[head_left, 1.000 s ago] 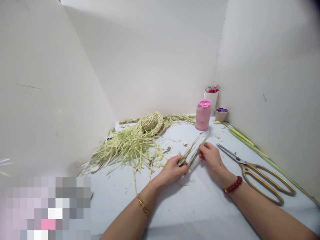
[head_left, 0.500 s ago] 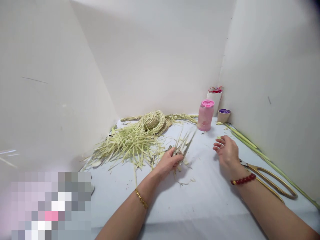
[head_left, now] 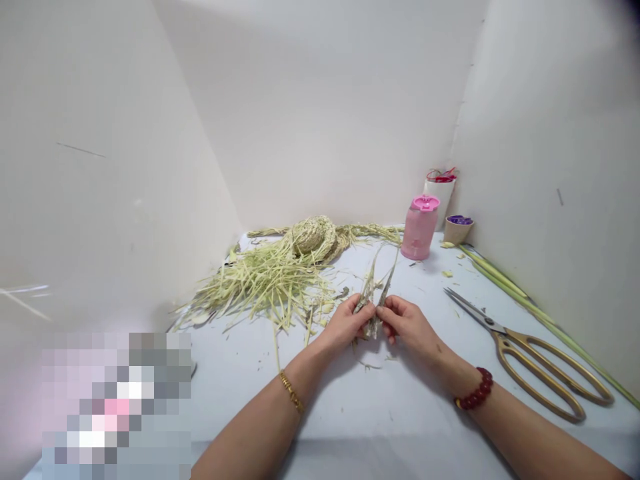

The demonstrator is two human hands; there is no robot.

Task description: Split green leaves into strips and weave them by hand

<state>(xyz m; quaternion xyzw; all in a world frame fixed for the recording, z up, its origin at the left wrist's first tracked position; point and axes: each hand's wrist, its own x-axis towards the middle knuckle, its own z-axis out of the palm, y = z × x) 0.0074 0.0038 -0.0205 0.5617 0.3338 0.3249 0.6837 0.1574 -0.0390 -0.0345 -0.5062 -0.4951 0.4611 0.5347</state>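
Observation:
Between my hands is a small bundle of dry greyish-green straw strands (head_left: 370,293), some with loose ends pointing away from me. My left hand (head_left: 350,320) pinches the bundle from the left side. From the right, my right hand (head_left: 405,325) pinches strands of the same bundle between thumb and fingers, close beside the left fingertips. Just beyond and to the left lies a heap of pale green straw (head_left: 260,283). A coiled straw braid (head_left: 313,237) rests at the back of that heap. Small straw scraps lie on the cloth around my hands.
To the right lie large gold-handled scissors (head_left: 530,360), blades pointing away. Long green stalks (head_left: 530,307) run along the right wall. At the back right stand a pink bottle (head_left: 420,230), a white container (head_left: 443,193) with red items and a small cup (head_left: 459,231) with purple contents.
My right hand has moved left from beside the scissors and now grips strands of the bundle. The scissors show fully. My left hand keeps its hold; the view has shifted slightly.

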